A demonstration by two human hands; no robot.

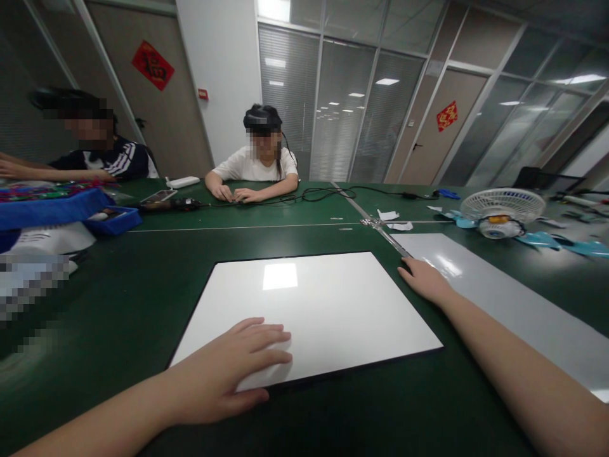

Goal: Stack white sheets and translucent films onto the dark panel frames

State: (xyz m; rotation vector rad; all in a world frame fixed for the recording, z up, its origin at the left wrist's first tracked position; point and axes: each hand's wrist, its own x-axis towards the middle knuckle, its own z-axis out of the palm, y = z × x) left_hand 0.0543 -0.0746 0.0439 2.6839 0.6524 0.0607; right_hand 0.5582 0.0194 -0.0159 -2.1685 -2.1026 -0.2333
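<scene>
A white board (328, 304) with a thin dark edge lies flat on the green table in front of me, a lamp's reflection near its far side. Over its near left corner is my left hand (242, 365), fingers spread, the thumb past the near edge; whether the fingers press on the surface I cannot tell. My right hand (423, 279) is to the right of the board, fingers stretched out, palm down. It lies at the left edge of a second, longer white sheet (504, 298). Neither hand holds anything.
Blue trays (57, 206) with small parts stand at the left. A white fan (503, 206) lies at the right among light-blue pieces. Black cables (328, 193) and paper scraps (394, 219) are farther back. Two people sit across the green table (118, 285).
</scene>
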